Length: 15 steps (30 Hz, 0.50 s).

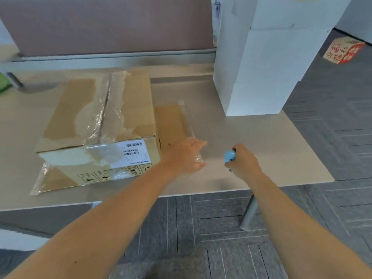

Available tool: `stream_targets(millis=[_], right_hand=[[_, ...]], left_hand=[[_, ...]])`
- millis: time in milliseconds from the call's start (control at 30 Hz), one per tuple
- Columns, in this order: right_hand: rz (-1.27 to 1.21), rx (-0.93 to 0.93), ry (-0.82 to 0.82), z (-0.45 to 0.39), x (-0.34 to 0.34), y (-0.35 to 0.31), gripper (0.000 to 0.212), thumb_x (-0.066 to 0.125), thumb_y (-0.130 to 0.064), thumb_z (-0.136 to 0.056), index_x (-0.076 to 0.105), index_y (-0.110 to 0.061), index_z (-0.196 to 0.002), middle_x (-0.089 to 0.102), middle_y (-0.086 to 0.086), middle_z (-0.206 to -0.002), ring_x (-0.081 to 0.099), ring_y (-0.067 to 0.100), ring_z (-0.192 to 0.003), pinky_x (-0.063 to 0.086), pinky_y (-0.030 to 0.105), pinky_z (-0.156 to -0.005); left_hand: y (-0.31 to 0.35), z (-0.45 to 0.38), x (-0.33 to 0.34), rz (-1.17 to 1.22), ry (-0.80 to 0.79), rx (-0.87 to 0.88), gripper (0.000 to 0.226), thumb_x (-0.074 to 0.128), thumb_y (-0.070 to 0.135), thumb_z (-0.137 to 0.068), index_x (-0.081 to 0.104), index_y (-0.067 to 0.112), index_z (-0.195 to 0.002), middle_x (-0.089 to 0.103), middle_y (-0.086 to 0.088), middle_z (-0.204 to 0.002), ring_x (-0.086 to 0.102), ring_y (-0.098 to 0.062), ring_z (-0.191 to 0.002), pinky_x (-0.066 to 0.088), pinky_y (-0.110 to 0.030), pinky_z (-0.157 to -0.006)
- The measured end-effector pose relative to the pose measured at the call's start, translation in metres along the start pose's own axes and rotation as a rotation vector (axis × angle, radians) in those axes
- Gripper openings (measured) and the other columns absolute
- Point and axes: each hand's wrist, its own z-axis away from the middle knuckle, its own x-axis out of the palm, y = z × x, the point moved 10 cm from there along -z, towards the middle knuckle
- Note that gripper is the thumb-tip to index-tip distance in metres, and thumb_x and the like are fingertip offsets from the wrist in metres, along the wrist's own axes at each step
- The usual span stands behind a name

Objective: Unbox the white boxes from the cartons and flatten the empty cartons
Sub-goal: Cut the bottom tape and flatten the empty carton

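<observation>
Head camera looks down over my two bare forearms at a beige table [251,137]. On its left half sits a brown carton [100,125], shut, with wrinkled clear tape along the top seam and a white shipping label on the near side; loose clear film sticks out from under its near left corner. A cardboard flap [171,123] lies flat on the table against the carton's right side, with a strip of clear tape along its far edge. My left hand [187,156] is stretched out flat just past that flap's near end, fingers straight and together, gripping nothing; whether it touches the tape there I cannot tell. My right hand [243,160] hovers beside it over the bare table, fingers curled round a small light-blue tool [230,157], of which only the rounded end shows. A stack of white boxes [261,63] stands on the table's far right corner, well apart from the carton. Beyond, on the grey carpet, lies a red-printed box [344,50].
</observation>
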Motion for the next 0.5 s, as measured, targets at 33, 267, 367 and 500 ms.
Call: stream_targets(millis=[33,267,367,500], right_hand=[[-0.027,-0.024,0.02,0.002,-0.006,-0.015,0.032,0.061,-0.005,-0.083,0.044,-0.006,-0.11,0.055,0.014,-0.102,0.049,0.028,-0.085,0.036,0.028,-0.064],[-0.088,-0.169,0.15,0.016,-0.028,-0.117,0.022,0.063,-0.003,-0.079,0.054,-0.005,-0.099,0.053,0.006,-0.091,0.044,0.018,-0.081,0.032,0.01,-0.05],[-0.1,-0.18,0.199,0.027,-0.02,-0.152,0.02,0.063,-0.009,-0.082,0.046,-0.013,-0.091,0.05,0.003,-0.087,0.045,0.018,-0.081,0.029,0.014,-0.051],[-0.108,-0.142,0.31,0.039,-0.006,-0.176,0.017,0.063,-0.013,-0.083,0.047,-0.014,-0.086,0.05,-0.003,-0.077,0.049,0.018,-0.078,0.035,0.026,-0.058]], left_hand=[[-0.004,0.006,-0.013,0.018,0.043,0.002,0.064,0.053,0.037,-0.092,0.025,0.018,-0.147,0.029,-0.002,-0.152,0.02,-0.014,-0.142,0.016,-0.025,-0.111],[-0.045,0.048,-0.096,-0.047,0.174,0.037,0.077,0.058,0.043,-0.087,0.018,0.022,-0.148,0.018,0.005,-0.155,0.014,-0.01,-0.143,0.01,-0.023,-0.11],[-0.088,0.068,-0.105,-0.106,0.113,0.029,0.092,0.064,0.047,-0.081,0.011,0.019,-0.149,0.01,0.001,-0.157,0.01,-0.013,-0.144,0.009,-0.027,-0.114],[-0.154,0.085,-0.099,-0.18,-0.027,-0.015,0.102,0.066,0.057,-0.074,0.004,0.027,-0.15,-0.002,-0.001,-0.158,-0.001,-0.018,-0.146,0.004,-0.033,-0.116]])
